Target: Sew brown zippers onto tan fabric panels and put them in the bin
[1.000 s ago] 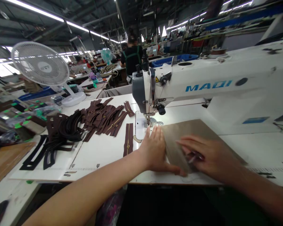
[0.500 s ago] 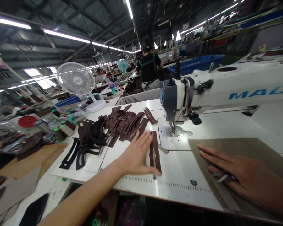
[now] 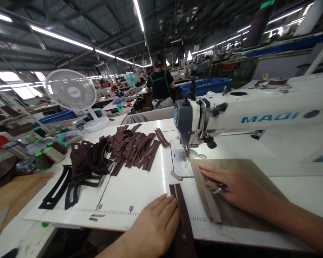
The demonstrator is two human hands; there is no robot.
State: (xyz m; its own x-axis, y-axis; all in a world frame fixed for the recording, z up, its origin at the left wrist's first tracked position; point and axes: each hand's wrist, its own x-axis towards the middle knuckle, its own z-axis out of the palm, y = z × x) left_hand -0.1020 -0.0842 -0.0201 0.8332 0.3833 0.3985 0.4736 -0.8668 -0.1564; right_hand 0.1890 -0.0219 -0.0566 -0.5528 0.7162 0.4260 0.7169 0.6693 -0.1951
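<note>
My left hand (image 3: 157, 224) is at the table's front edge with its fingers together on a dark brown zipper (image 3: 187, 224) with gold teeth. The zipper's near end, with a gold slider, hangs at the edge; my left thumb is hidden. My right hand (image 3: 238, 186) lies across a grey-brown fabric panel (image 3: 242, 166), fingers stretched along its folded left border. Small metal thread snips (image 3: 215, 189) with a purple part are tucked under its curled lower fingers. The panel's far left corner lies close to the needle of the white sewing machine (image 3: 269, 111).
A pile of brown zippers (image 3: 134, 147) lies left of the machine, beside black and brown slotted strips (image 3: 97, 157). Behind stands a white fan (image 3: 72, 91). Thread spools (image 3: 54, 154) crowd the left side. A co-worker (image 3: 161, 84) sits farther back.
My left hand has drawn the zipper from beside the needle plate toward the front edge. The panel under my right hand has shifted a little left, nearer the needle. The view has turned slightly right.
</note>
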